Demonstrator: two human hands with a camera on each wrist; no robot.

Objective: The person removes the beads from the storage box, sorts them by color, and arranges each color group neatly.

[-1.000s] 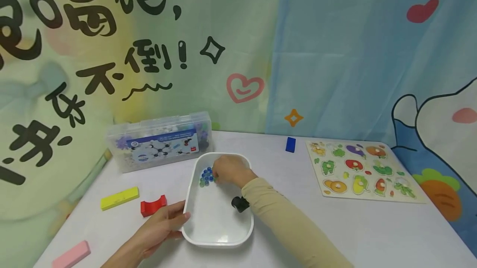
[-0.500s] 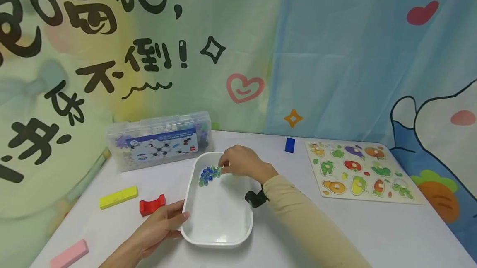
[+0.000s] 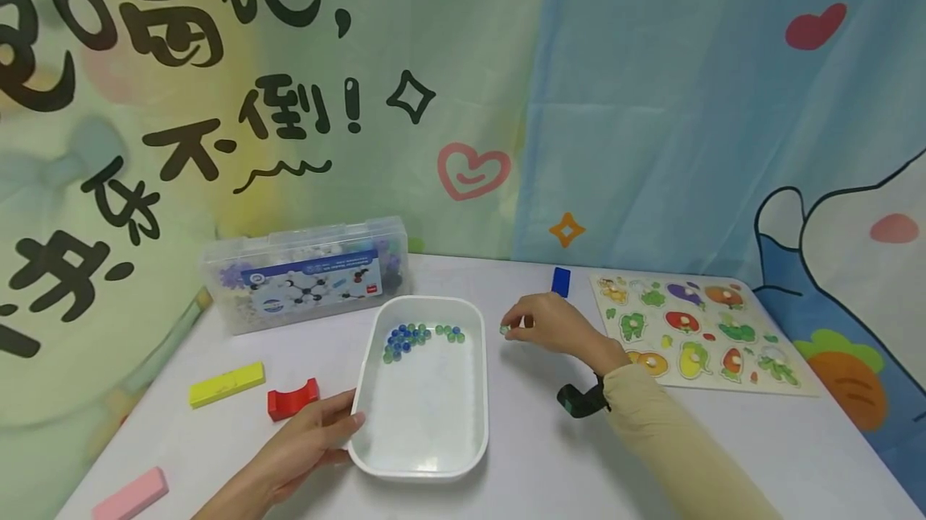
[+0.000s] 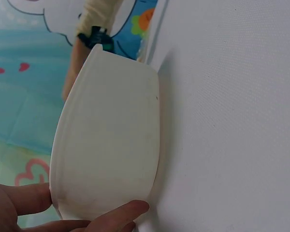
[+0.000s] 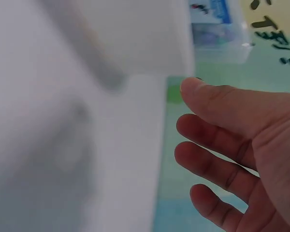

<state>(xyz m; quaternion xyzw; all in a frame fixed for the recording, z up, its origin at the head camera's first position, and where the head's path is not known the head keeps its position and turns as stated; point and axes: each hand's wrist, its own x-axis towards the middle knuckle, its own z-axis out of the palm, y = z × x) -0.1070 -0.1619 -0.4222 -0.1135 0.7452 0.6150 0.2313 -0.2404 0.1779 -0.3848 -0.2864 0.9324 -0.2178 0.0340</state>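
A white tray (image 3: 422,399) lies on the table, with blue and green glass marbles (image 3: 405,341) clustered in its far left corner. A few more green marbles (image 3: 452,333) sit by its far right. My left hand (image 3: 313,436) grips the tray's near left side, thumb at the rim and fingers against the outer wall (image 4: 106,130). Just right of the tray, my right hand (image 3: 553,325) pinches a small pale green marble (image 3: 504,329) between thumb and fingertips, above the table. In the right wrist view the thumb hides most of the pinch, and the other fingers are loosely bent.
A clear box of molecule model parts (image 3: 307,279) stands behind the tray. To the left lie a yellow block (image 3: 227,384), a red arch block (image 3: 292,400) and a pink block (image 3: 130,494). A blue block (image 3: 560,281) and a vegetable puzzle board (image 3: 698,327) lie right.
My right hand has moved right, from over the marbles to outside the tray, carrying a marble. The green marbles by the far right have come into view. My left hand keeps its grip.
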